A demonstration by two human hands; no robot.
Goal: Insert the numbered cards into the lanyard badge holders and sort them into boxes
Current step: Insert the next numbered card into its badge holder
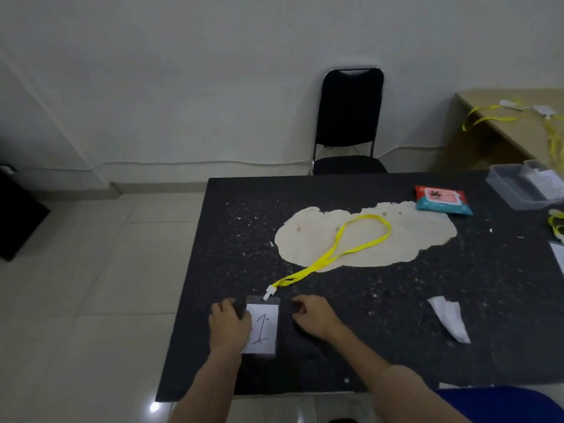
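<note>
A clear badge holder (263, 326) lies flat near the front left of the dark table (396, 346), with a white card marked "1" inside it. Its yellow lanyard (345, 245) runs up and right in a loop over a pale worn patch. My left hand (229, 325) rests on the holder's left edge, fingers curled over it. My right hand (314, 319) sits on the table just right of the holder, fingers loosely curled, holding nothing.
A clear plastic box (525, 187) stands at the back right corner. A red and teal wipes pack (442, 199) lies near it. A crumpled white paper (448, 319) lies right of my hands. More yellow lanyards (494, 112) lie on a wooden desk. A black chair (349, 123) stands behind.
</note>
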